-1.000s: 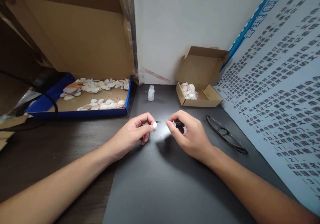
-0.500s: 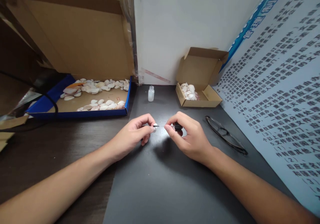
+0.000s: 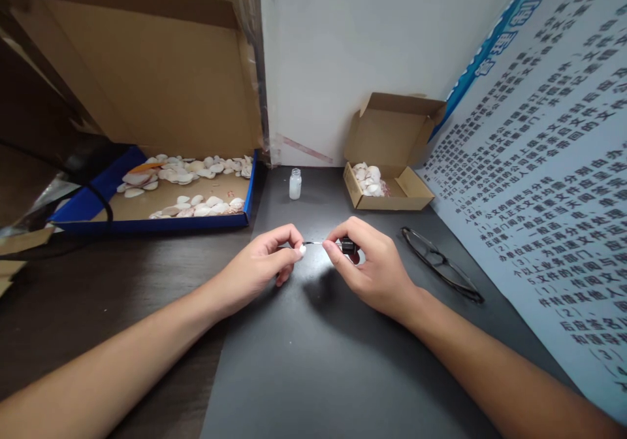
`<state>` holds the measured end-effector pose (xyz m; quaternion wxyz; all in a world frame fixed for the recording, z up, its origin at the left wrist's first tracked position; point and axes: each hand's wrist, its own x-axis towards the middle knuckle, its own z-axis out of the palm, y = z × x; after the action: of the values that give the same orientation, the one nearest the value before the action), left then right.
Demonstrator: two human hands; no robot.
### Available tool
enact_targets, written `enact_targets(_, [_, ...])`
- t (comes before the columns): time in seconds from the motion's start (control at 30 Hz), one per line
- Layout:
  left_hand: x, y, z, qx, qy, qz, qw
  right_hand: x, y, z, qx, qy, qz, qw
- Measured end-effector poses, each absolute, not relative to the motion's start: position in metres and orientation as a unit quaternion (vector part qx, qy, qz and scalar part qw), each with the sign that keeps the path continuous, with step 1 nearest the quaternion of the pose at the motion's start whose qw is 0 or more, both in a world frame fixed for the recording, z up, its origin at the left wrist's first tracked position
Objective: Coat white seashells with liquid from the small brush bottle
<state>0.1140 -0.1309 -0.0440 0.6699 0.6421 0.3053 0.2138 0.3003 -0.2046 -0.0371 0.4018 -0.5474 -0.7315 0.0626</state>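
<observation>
Left hand [image 3: 274,255]: fingertips pinching small white shell [image 3: 302,250], over dark grey mat [image 3: 274,380]. Right hand [image 3: 369,259]: fingers closed around thin black-capped brush [image 3: 347,246], dark tip at shell.

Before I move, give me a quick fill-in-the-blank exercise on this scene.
The left hand pinches a small piece coloured ____.
The black-ended tool is in the ____ hand.
Rather than lying on its side, the small bottle stands ____.
Many shells lie in the wide box with ____ walls.

Missing words: white; right; upright; blue.
</observation>
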Motion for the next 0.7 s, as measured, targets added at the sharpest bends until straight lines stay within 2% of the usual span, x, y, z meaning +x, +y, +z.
enact_targets(0.7, [0.1148, -0.1305, -0.0439, 0.640, 0.301, 0.219, 0.672, 0.2974, -0.2083, -0.0370, -0.512, -0.751, 0.101, 0.405])
